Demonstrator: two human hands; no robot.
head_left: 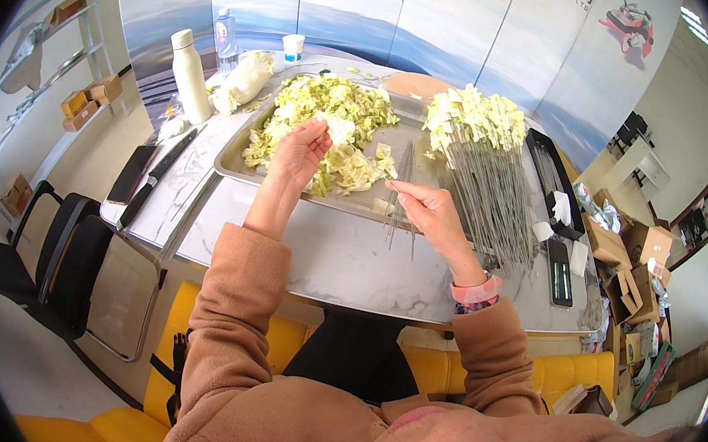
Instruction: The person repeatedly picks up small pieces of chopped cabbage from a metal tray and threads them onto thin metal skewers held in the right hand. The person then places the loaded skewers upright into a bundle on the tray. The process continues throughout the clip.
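A metal tray (243,174) on the table holds a heap of cut pale-green cabbage (342,94). Over its near side, my left hand (303,151) has its fingers pinched on a pale piece of cabbage leaf (338,129). My right hand (431,212), with a pink band at the wrist, is closed on thin metal skewers (392,222) at the tray's near edge. Their exact number is hard to make out. To the right lies a large bundle of skewers (497,199), their far ends threaded with cabbage pieces (476,115).
On the left are a knife (158,176), a dark phone (133,174), a white bottle (189,79), a clear bottle (226,41) and a whole cabbage (245,80). A paper cup (293,48) stands behind. A black tray (553,180) and another phone (559,272) lie right.
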